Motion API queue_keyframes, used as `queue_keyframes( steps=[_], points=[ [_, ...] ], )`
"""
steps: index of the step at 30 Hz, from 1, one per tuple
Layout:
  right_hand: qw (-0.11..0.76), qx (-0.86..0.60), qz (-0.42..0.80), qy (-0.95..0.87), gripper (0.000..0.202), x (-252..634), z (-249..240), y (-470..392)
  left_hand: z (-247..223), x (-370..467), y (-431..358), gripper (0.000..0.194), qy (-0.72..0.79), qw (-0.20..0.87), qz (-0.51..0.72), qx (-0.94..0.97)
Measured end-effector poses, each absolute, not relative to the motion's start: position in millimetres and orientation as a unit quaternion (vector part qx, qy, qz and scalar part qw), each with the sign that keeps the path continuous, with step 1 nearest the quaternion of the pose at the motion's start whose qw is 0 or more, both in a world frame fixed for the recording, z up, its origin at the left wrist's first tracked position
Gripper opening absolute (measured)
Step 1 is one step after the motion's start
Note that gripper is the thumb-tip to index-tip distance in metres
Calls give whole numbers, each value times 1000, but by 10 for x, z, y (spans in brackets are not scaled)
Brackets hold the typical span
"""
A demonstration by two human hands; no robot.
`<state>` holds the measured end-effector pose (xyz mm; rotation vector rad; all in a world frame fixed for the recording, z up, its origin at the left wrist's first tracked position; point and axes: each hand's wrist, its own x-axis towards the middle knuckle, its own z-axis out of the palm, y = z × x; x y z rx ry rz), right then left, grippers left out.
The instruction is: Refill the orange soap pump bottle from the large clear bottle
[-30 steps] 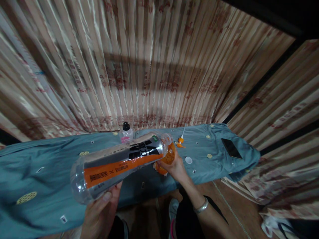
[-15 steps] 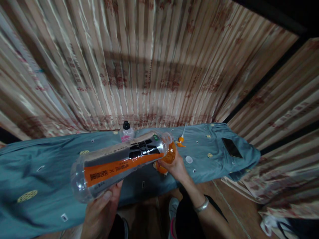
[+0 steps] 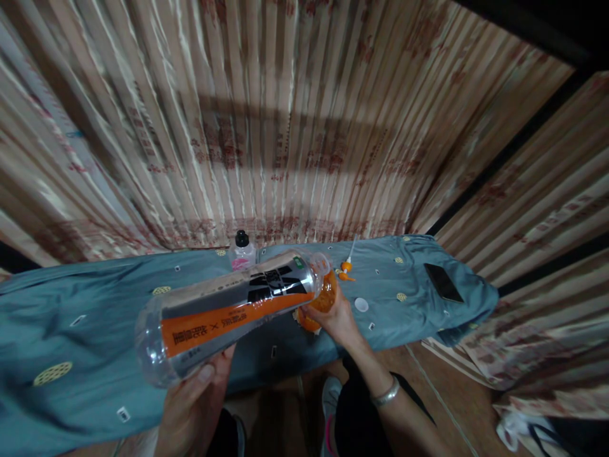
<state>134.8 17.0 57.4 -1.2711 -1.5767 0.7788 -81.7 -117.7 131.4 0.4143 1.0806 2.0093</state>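
A large clear bottle with an orange, grey and black label lies tilted across the view, its open mouth toward the right. Its lower end rests in my left hand, fingers wrapped round from below. My right hand grips an orange container right at the bottle's mouth. Part of that container is hidden behind the bottle neck and my fingers. An orange pump top with a pale tube lies on the blue-green cloth beyond my right hand. Close by is a round white cap.
A small clear bottle with a black cap stands at the back of the cloth-covered surface. A dark phone lies at the right. Patterned curtains hang behind. White and dark bags are on the floor at lower right.
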Motion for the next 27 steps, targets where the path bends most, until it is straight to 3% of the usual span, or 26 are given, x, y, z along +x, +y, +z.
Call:
queue_keyframes(
  steps=[6, 13, 27],
  points=[
    [472, -512, 322, -642, 81, 1349, 565, 178, 1102, -869, -1214, 58, 404, 399, 802, 184],
    [474, -517, 315, -640, 83, 1348, 547, 189, 1174, -863, -1184, 57, 424, 377, 801, 191],
    [473, -514, 320, -639, 80, 1343, 535, 184, 1332, -838, -1167, 69, 432, 401, 793, 156]
  ],
)
